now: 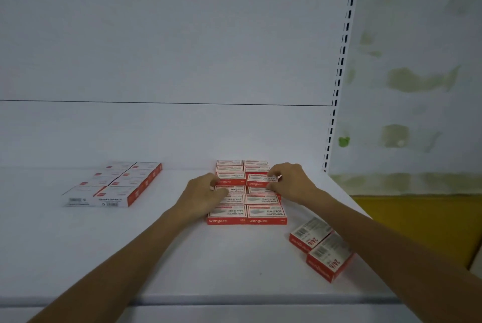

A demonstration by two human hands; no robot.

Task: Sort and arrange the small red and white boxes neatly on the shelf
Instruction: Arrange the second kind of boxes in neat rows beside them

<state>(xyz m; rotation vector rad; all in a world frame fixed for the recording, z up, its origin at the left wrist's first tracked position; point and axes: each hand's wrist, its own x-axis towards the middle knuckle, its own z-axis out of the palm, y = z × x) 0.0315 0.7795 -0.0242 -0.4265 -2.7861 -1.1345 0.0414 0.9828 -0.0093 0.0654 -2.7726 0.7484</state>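
Observation:
Small red and white boxes lie in a two-column block on the white shelf, running from the back panel toward me. My right hand pinches one box between thumb and fingers, on top of the right column's second layer. My left hand rests its curled fingers against the left side of the block, touching a box in the left column. Two loose boxes lie at an angle near the shelf's right edge, barcodes up.
A second, flatter group of mostly white boxes sits to the left near the back panel. A slotted upright bounds the shelf on the right, with a stained wall and a yellow surface beyond. The shelf's front edge is close to me.

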